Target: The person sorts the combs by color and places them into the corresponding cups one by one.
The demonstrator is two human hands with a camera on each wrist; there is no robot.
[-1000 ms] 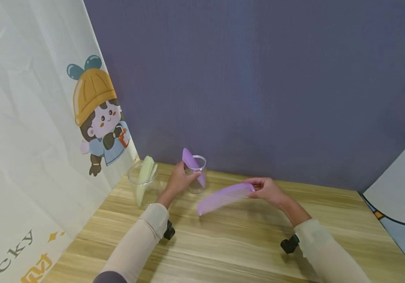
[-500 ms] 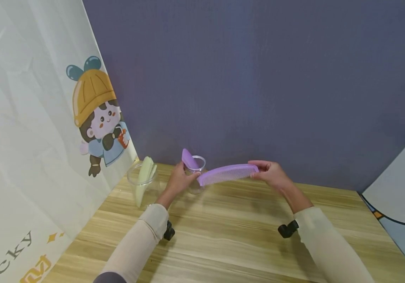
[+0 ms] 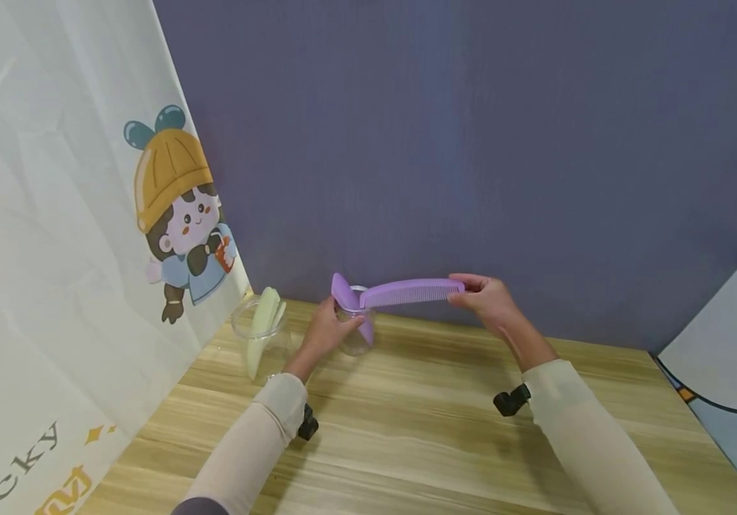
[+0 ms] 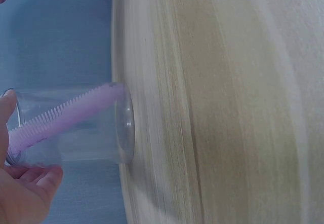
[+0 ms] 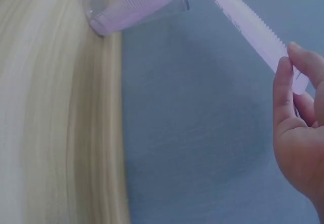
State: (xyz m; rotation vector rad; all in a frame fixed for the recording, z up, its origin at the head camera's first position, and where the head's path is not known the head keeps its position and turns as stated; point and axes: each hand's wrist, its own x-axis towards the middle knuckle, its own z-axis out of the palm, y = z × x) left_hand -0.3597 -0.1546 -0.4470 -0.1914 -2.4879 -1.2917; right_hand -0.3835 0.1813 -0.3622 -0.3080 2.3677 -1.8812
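Note:
My left hand (image 3: 328, 327) holds a clear plastic cup (image 4: 96, 148) near its rim, thumb on one side and fingers on the other. The cup stands upright on the wooden table. A purple comb (image 4: 68, 115) leans inside it, its upper end sticking out past the rim. My right hand (image 3: 492, 302) pinches one end of a second purple comb (image 3: 412, 292) between thumb and fingers. That comb is held nearly level, teeth down, and its far end is at the cup's mouth. Whether it touches the rim I cannot tell.
Left of my left hand stands a wider clear cup (image 3: 237, 333) with long pale green pieces (image 3: 264, 318) leaning in it. A dark blue-grey panel (image 3: 459, 157) rises behind the table (image 3: 420, 429). A white printed sheet (image 3: 53, 214) borders the left side.
My right hand has raised the comb and swung it from a downward slant to nearly level, its far end now at the cup's mouth. My left hand stays on the cup.

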